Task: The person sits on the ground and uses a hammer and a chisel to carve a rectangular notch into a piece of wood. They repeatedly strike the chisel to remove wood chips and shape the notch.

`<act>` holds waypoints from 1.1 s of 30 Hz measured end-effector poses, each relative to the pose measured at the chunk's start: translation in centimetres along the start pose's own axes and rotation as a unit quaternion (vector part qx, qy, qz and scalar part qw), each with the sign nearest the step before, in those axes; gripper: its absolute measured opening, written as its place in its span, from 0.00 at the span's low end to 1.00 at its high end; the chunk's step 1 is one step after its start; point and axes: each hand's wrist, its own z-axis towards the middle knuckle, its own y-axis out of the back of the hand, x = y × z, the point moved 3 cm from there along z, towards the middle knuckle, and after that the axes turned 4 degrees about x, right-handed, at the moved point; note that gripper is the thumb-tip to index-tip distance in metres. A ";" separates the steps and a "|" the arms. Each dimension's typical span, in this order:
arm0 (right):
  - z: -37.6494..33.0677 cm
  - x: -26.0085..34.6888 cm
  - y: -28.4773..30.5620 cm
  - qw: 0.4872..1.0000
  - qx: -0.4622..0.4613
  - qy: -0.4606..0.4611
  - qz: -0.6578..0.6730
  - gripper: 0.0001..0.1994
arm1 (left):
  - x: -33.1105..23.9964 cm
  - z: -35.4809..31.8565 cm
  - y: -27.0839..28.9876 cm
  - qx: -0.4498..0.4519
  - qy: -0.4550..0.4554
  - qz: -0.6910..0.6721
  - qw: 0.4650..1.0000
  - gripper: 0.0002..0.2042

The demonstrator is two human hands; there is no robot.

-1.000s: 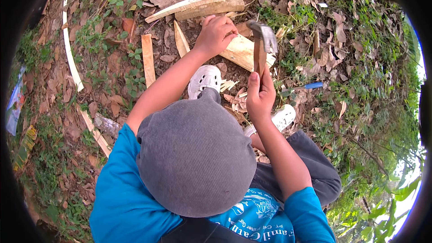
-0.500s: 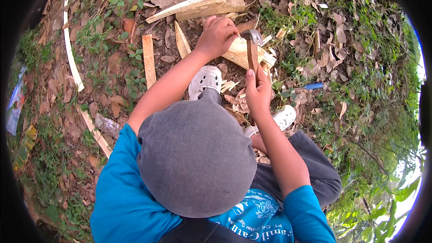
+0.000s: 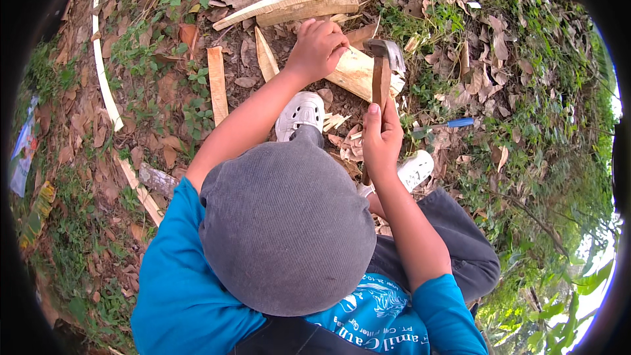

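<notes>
Leaf-strewn ground [image 3: 486,92] surrounded the pale wood block [image 3: 358,73], which lay far of centre. Half a second earlier, the head of the hammer [image 3: 380,79] sat farther left; now it had shifted right, probably between blows. The right hand [image 3: 383,135] gripped its handle; the left hand [image 3: 317,49] curled at the block's left end, its hold unclear.

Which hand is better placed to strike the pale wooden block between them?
The right hand, probably: it grips the brown-handled, grey-headed hammer, its head near the right end of the pale wooden block. The left hand is at its left end, without a hammer.
</notes>
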 end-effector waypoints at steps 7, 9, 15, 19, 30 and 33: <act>-1.8 -0.8 0.2 0.992 -0.006 0.095 0.079 0.22 | 0.7 0.1 0.8 0.070 -0.020 -0.010 0.997 0.28; -1.0 -2.7 -0.3 0.997 -0.012 0.067 0.021 0.21 | 0.8 0.1 1.0 0.096 -0.017 0.009 0.995 0.38; 0.3 -3.9 -0.4 0.999 -0.025 0.031 -0.025 0.20 | 1.2 -0.1 1.5 0.167 -0.004 0.052 0.985 0.55; -2.2 -1.6 0.3 0.995 -0.026 0.068 0.073 0.22 | 2.0 -1.7 2.4 0.166 0.016 0.170 0.971 0.60; -0.8 -3.0 -1.7 0.996 -0.003 0.089 -0.005 0.17 | 3.5 -2.5 1.4 0.177 0.043 0.187 0.965 0.62; -2.4 0.4 -0.8 0.988 -0.022 0.138 0.073 0.16 | 4.0 -2.7 1.3 0.169 0.029 0.175 0.970 0.61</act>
